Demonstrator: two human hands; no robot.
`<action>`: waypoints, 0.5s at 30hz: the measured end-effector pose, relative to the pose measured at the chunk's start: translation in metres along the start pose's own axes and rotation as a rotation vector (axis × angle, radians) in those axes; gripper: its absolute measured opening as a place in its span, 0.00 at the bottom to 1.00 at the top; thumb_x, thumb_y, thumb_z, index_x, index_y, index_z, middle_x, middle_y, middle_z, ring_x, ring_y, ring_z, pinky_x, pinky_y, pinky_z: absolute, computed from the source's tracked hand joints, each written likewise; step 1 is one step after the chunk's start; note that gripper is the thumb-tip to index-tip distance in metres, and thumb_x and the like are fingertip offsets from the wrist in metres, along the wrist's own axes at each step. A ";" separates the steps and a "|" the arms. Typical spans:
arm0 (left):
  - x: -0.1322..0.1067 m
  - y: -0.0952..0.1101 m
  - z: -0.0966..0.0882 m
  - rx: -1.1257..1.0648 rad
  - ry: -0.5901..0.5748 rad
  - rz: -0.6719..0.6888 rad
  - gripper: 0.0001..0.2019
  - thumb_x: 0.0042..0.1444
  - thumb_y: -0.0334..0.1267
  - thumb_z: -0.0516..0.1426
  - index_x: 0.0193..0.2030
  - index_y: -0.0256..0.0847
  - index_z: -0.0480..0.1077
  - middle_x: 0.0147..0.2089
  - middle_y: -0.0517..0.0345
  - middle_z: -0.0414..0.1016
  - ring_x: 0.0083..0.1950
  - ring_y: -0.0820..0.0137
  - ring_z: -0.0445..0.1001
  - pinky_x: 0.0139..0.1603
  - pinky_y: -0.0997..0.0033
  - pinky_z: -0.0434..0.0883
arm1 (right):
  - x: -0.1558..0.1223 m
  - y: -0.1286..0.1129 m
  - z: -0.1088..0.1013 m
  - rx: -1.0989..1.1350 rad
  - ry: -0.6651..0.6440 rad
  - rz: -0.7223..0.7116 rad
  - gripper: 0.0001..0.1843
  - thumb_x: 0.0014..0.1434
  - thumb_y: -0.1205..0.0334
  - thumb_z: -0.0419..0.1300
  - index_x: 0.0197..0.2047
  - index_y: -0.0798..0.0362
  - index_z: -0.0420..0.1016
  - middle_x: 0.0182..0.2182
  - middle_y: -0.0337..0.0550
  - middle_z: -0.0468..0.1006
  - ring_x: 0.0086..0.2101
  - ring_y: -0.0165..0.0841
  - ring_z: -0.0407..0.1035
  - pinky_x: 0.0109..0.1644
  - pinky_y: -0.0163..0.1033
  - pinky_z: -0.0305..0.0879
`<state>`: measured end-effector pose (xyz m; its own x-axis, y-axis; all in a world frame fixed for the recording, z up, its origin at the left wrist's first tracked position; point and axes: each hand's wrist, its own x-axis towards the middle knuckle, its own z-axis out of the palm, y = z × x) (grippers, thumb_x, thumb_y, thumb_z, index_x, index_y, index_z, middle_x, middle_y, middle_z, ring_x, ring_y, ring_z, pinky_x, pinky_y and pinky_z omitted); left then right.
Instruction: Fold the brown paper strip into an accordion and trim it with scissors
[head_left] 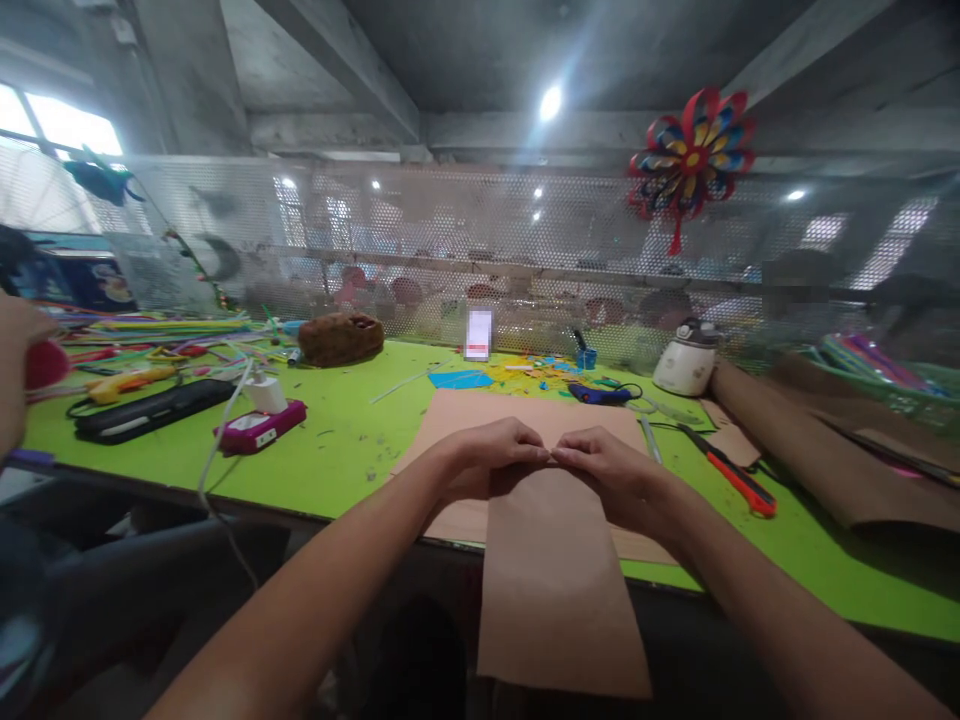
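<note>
A strip of brown kraft paper (pixel 559 590) hangs down over the near table edge, its top end between my two hands. My left hand (pixel 502 447) pinches the upper edge of that paper. Close beside it, my right hand (pixel 600 462) pinches the same edge, the fingertips of both hands almost meeting. Under my hands lies a light brown board (pixel 450 415) on the green table (pixel 360 465). The exact fold or crease at my fingertips is too small to make out.
Right of my hands lie an orange-handled cutter (pixel 739 485), a blue glue gun (pixel 600 394) and a brown paper roll (pixel 795 430). A white flask (pixel 686 360) stands behind. Leftward are a purple power strip (pixel 262 428), a black case (pixel 157 408) and another person's hand (pixel 19 350).
</note>
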<state>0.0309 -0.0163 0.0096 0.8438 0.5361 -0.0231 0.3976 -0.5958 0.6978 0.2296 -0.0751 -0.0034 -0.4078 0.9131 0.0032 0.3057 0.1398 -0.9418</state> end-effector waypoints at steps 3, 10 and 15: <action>-0.002 -0.002 -0.005 -0.018 -0.005 -0.015 0.18 0.53 0.50 0.52 0.31 0.34 0.69 0.26 0.60 0.65 0.28 0.75 0.60 0.29 0.75 0.59 | 0.002 0.001 -0.004 -0.002 0.012 -0.006 0.21 0.48 0.45 0.61 0.22 0.54 0.62 0.17 0.35 0.61 0.20 0.27 0.55 0.23 0.34 0.49; -0.002 -0.007 -0.008 0.005 0.010 0.005 0.19 0.53 0.50 0.52 0.30 0.33 0.69 0.26 0.60 0.64 0.27 0.75 0.60 0.29 0.75 0.59 | -0.003 0.011 0.000 0.248 -0.007 -0.011 0.19 0.49 0.48 0.62 0.23 0.53 0.60 0.16 0.31 0.58 0.18 0.24 0.51 0.23 0.33 0.47; -0.003 -0.002 -0.004 -0.044 -0.012 -0.017 0.18 0.54 0.49 0.52 0.29 0.34 0.67 0.23 0.62 0.62 0.24 0.77 0.57 0.26 0.76 0.57 | -0.006 0.008 0.003 0.233 -0.056 0.016 0.17 0.49 0.50 0.63 0.26 0.56 0.66 0.19 0.34 0.61 0.20 0.24 0.53 0.24 0.32 0.48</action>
<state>0.0256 -0.0144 0.0107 0.8414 0.5387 -0.0434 0.3961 -0.5599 0.7277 0.2320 -0.0808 -0.0122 -0.4532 0.8911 -0.0249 0.1088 0.0276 -0.9937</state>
